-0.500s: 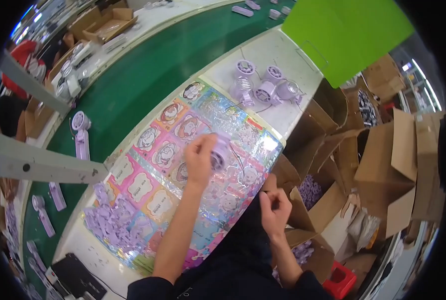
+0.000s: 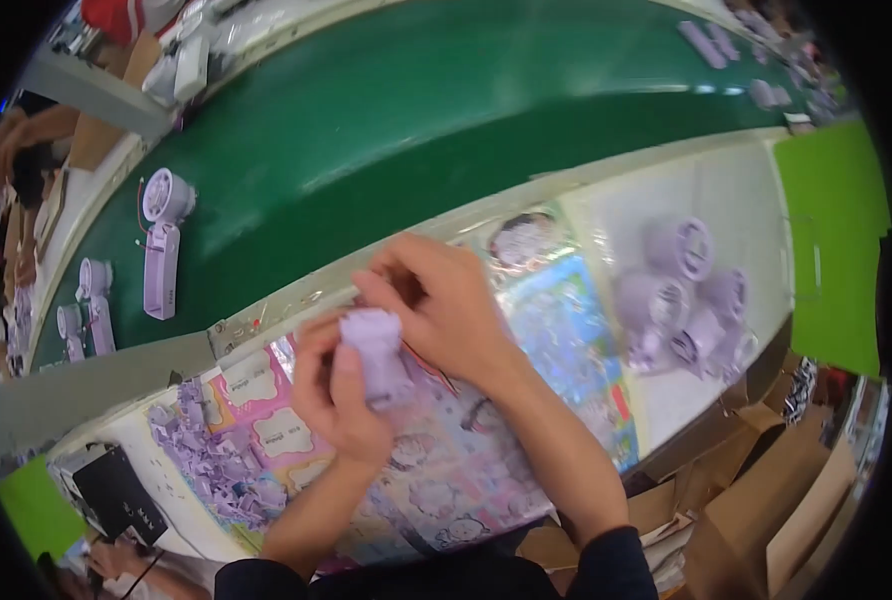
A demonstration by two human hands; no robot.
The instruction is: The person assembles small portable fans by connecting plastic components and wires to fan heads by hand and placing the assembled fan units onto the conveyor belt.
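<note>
A lilac plastic fan head (image 2: 376, 352), slightly blurred, is gripped in my left hand (image 2: 341, 400) above the picture-covered mat (image 2: 436, 450). My right hand (image 2: 451, 310) is close beside its upper right, fingers curled together; whatever they pinch is hidden. Thin dark and reddish wires (image 2: 436, 372) trail from the fan head below my right hand. At the right end of the bench stands a cluster of similar lilac fan heads (image 2: 681, 250). A heap of small lilac plastic parts (image 2: 211, 460) lies on the mat's left end.
Beyond the bench runs a green conveyor belt (image 2: 416, 130) carrying lilac fan assemblies (image 2: 163, 270). A grey metal post (image 2: 106, 395) rises at the left, near a black box (image 2: 121, 490). Cardboard boxes (image 2: 766, 490) and a green panel (image 2: 831, 250) are on the right. Another person's hands (image 2: 116, 560) show lower left.
My view has turned left toward the belt. The fan head is now in my left hand, nearer the belt. My right hand has risen from beside the boxes to join it.
</note>
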